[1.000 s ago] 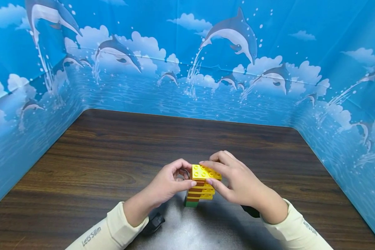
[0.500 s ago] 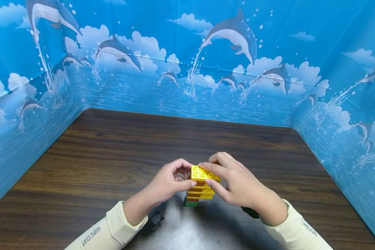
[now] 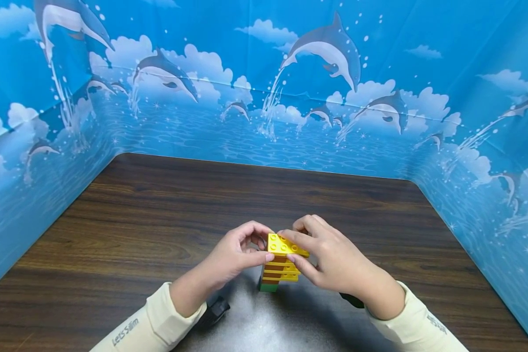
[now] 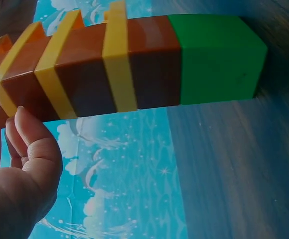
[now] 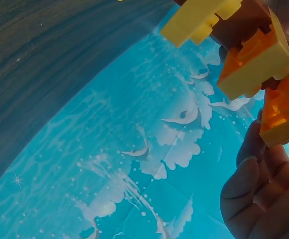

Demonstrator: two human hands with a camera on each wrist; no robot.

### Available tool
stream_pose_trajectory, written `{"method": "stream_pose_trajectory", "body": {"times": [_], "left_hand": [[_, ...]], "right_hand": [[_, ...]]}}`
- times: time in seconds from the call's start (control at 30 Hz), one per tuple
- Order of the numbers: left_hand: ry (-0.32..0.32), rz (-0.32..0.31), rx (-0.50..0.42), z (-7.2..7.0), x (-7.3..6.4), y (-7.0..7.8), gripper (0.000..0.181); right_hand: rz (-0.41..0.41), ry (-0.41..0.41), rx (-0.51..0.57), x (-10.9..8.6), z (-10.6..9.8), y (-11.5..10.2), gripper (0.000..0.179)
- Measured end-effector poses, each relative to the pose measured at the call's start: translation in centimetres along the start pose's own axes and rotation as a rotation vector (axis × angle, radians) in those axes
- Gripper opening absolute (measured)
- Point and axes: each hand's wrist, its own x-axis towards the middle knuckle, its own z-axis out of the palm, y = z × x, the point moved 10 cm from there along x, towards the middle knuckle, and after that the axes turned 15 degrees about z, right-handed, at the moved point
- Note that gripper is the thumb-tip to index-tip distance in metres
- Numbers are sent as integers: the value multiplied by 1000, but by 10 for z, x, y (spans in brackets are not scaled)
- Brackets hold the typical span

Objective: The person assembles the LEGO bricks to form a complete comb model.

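Note:
A tower of toy building blocks stands upright on the table, a green block (image 3: 269,288) at its base. Above it, brown blocks (image 4: 154,64) alternate with thin yellow bricks (image 4: 118,59) that jut out to the right. The topmost yellow brick (image 3: 274,244) shows its studs in the head view. My left hand (image 3: 233,256) grips the tower's upper end from the left, thumb in front and fingers behind. From the right, my right hand (image 3: 334,254) pinches the top yellow brick between thumb and index finger. Its fingers (image 5: 241,184) lie close to the bricks in the right wrist view.
The dark wood-grain table (image 3: 193,205) spreads around the tower. A blue dolphin-print curtain (image 3: 264,112) encloses its back and sides. Black wrist gear (image 3: 215,311) hangs under the left wrist, with another dark piece (image 3: 352,299) under the right.
The top yellow brick and my right hand sit very slightly lower than a second ago. My left hand keeps its place at the tower's upper end.

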Motion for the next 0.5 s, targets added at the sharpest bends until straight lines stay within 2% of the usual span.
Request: {"method": "stream_pose_trajectory", "body": {"times": [0.17,0.33,0.5], "left_hand": [[10,23,-30,0,1,5,35],[9,32,-26,1,1,5,33],[16,7,-30,0,1,4,33]], "right_hand": [[29,-20,40,0,2,3,36],[146,-96,186,0,8,14,38],[223,-143,304,-1,10,20,38]]}}
